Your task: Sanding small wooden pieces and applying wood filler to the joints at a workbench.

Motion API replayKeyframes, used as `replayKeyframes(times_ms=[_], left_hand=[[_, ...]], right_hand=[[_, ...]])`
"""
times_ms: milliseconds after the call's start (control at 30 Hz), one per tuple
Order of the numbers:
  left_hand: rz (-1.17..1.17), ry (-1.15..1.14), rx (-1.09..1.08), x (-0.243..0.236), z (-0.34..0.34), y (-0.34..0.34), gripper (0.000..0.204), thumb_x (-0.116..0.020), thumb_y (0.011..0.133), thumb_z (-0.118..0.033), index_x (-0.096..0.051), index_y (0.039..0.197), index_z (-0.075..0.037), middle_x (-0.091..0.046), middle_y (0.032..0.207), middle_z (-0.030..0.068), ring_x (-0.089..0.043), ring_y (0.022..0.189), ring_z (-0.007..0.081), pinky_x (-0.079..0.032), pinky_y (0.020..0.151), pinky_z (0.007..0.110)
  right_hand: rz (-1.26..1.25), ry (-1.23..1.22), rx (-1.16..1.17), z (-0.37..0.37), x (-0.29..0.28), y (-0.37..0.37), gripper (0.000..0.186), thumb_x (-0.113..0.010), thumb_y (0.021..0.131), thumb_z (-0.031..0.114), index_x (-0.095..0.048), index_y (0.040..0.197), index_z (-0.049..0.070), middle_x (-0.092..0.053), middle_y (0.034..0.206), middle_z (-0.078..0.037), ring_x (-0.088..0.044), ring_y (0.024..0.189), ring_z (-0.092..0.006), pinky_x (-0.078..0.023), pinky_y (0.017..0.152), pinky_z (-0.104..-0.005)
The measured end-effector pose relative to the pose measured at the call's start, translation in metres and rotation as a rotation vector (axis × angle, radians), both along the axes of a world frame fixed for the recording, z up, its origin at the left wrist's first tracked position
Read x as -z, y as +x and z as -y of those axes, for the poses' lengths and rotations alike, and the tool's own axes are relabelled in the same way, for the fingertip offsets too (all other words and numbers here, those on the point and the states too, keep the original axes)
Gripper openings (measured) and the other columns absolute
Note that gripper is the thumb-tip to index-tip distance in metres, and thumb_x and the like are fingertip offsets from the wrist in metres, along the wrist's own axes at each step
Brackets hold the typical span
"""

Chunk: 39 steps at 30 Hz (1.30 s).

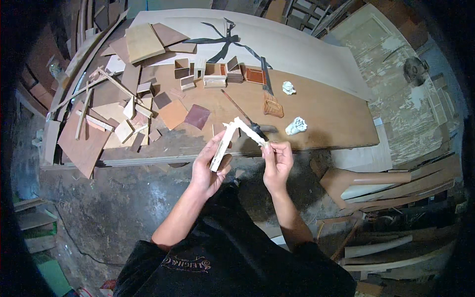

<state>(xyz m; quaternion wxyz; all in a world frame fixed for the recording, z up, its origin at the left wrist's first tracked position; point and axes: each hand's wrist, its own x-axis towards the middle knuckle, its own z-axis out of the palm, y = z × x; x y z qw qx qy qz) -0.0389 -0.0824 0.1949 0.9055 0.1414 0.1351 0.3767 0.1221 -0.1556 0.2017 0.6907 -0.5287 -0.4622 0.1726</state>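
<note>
Left side of worktop (pixel 316 111): a heap of wood scraps (pixel 116 111) and thin sticks, well apart from the hands.
Left hand (pixel 210 166): fingers closed around one pale wood strip (pixel 221 148), held upright above the worktop edge.
Right hand (pixel 277 159): fingers pinch the end of a second strip (pixel 250 130); both strips touch at the top, like a corner.
Step in hand: it seems the two strips are being joined.
Next move: probably steady pressing and keeping the angle.
Right of hands: a brush (pixel 247 119) and crumpled rags (pixel 296 125).
</note>
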Motion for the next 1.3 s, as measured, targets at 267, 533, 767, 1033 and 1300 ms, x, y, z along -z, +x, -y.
replayKeyframes(times_ms=[267,533,767,1033,1300], left_hand=[[-0.062,0.014,-0.021,0.002,0.001,0.000,0.042,-0.044,0.100,-0.021,-0.042,0.138,-0.004,-0.055,0.107,0.0061,-0.038,0.057,0.0067,-0.031,0.045,0.019],[-0.088,0.022,-0.021,0.000,0.002,-0.001,0.040,-0.043,0.100,-0.021,-0.044,0.136,-0.003,-0.055,0.106,0.0063,-0.037,0.056,0.0066,-0.031,0.045,0.019],[-0.089,-0.048,-0.036,0.003,0.003,0.001,0.035,-0.042,0.100,-0.019,-0.045,0.131,-0.004,-0.056,0.103,0.0051,-0.037,0.057,0.0072,-0.032,0.045,0.020],[-0.100,-0.093,-0.042,0.011,0.001,0.002,0.035,-0.039,0.101,-0.017,-0.044,0.132,-0.003,-0.055,0.093,0.0036,-0.040,0.057,0.0073,-0.033,0.046,0.020],[-0.127,-0.129,-0.051,0.017,-0.001,0.003,0.034,-0.040,0.101,-0.018,-0.045,0.131,-0.003,-0.059,0.104,0.0083,-0.044,0.059,0.0082,-0.034,0.045,0.020]], right_hand=[[0.238,-0.047,-0.038,0.008,0.010,0.004,0.007,-0.058,0.095,-0.001,-0.052,0.099,-0.001,-0.056,0.091,-0.005,-0.053,0.079,-0.0085,-0.044,0.070,-0.0209],[0.204,-0.023,-0.106,0.011,0.013,0.006,0.008,-0.057,0.094,-0.002,-0.052,0.100,0.000,-0.057,0.096,-0.006,-0.054,0.082,-0.0086,-0.045,0.073,-0.0218],[0.351,-0.025,-0.152,0.016,0.018,0.001,0.012,-0.057,0.091,-0.007,-0.050,0.098,0.000,-0.056,0.090,-0.009,-0.053,0.082,-0.0150,-0.044,0.076,-0.0261],[0.636,0.041,-0.133,0.022,0.002,-0.008,0.023,-0.071,0.079,-0.007,-0.057,0.095,0.001,-0.061,0.081,-0.012,-0.059,0.073,-0.0277,-0.048,0.066,-0.0355],[0.764,0.050,-0.247,0.035,0.004,-0.017,0.029,-0.076,0.074,-0.003,-0.060,0.098,0.002,-0.057,0.082,-0.008,-0.057,0.077,-0.0274,-0.048,0.067,-0.0376]])
